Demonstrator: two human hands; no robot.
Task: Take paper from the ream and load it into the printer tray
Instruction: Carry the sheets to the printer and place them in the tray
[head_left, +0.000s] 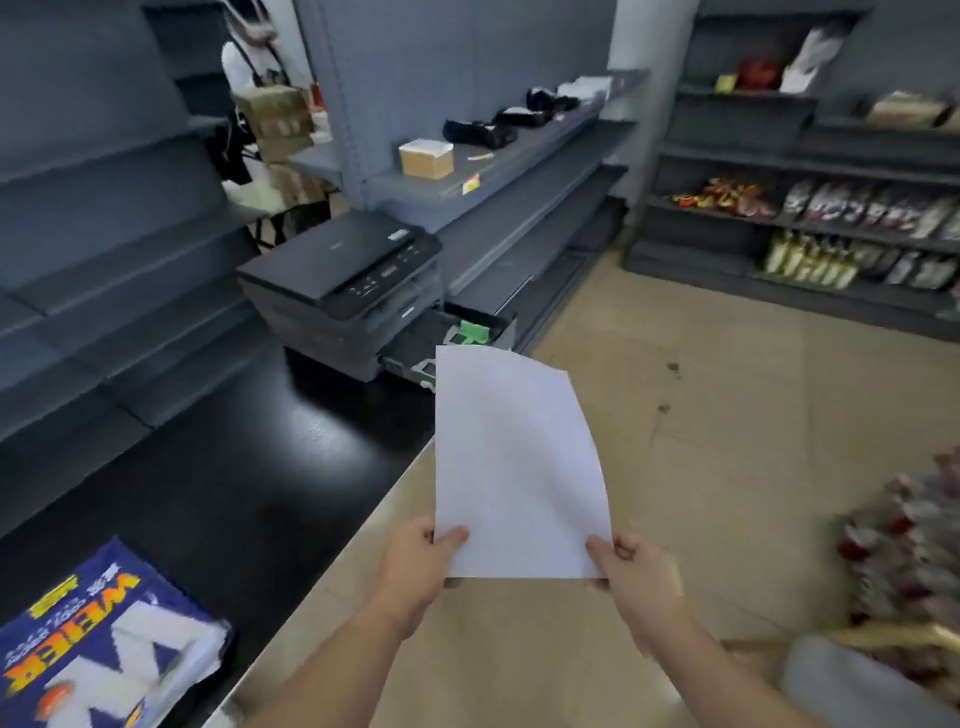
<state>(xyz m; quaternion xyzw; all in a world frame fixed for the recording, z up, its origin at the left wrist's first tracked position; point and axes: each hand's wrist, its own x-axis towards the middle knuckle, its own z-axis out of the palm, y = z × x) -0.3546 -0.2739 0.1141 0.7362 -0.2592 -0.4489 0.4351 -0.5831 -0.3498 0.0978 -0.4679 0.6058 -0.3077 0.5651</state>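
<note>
I hold white paper (514, 462) upright in front of me, over the floor beside the counter. My left hand (415, 564) pinches its lower left corner and my right hand (636, 577) pinches its lower right corner. The grey printer (337, 280) sits at the far end of the black counter (234, 467). Its paper tray (452, 332) is pulled out toward the right, with a green guide showing; the paper's top edge hides part of the tray. The opened blue paper ream (104, 649) lies on the counter at the bottom left, white sheets showing at its torn end.
Grey shelving runs behind the counter, with a small cardboard box (426, 158) and black devices (478, 132) on it. Shelves of packaged goods (831, 218) stand at the right. A person (249, 78) stands far back left. Packaged items (904, 545) are at the right edge.
</note>
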